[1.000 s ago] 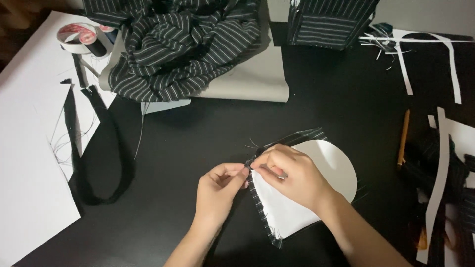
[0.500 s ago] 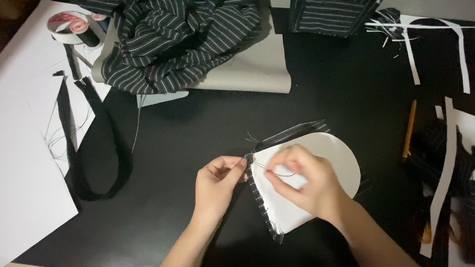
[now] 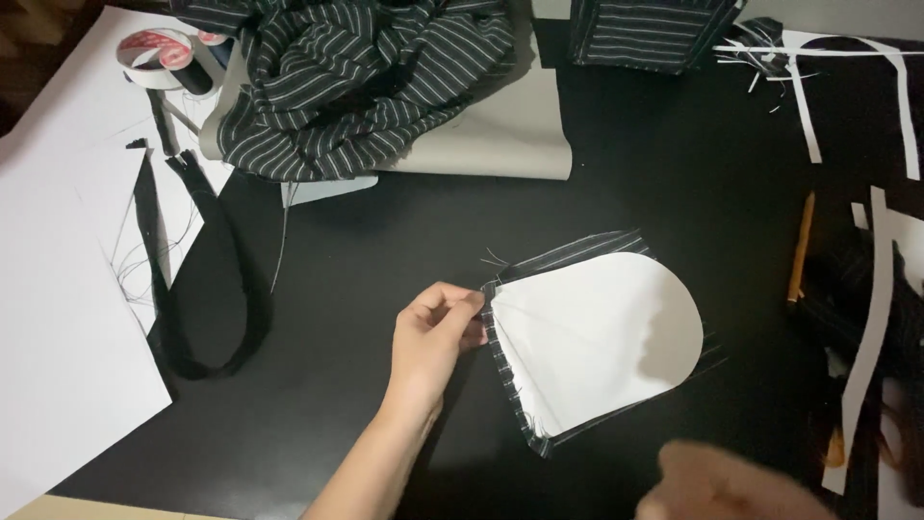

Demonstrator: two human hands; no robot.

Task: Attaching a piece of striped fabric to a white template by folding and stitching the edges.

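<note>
Pinning step: left hand (image 3: 435, 332) pinches fabric piece (image 3: 597, 332) at centre; blurred right hand (image 3: 731, 481), grip unclear, needs realigning.

No packages, labels, signs or screens in view

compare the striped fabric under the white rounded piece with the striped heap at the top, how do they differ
The striped fabric piece lies flat and cut to shape, mostly covered by the white rounded piece, its corner pinched by the left hand. The striped fabric heap is crumpled, larger, uncovered and untouched, resting on a grey sheet. Both show dark cloth with thin pale stripes.
</note>
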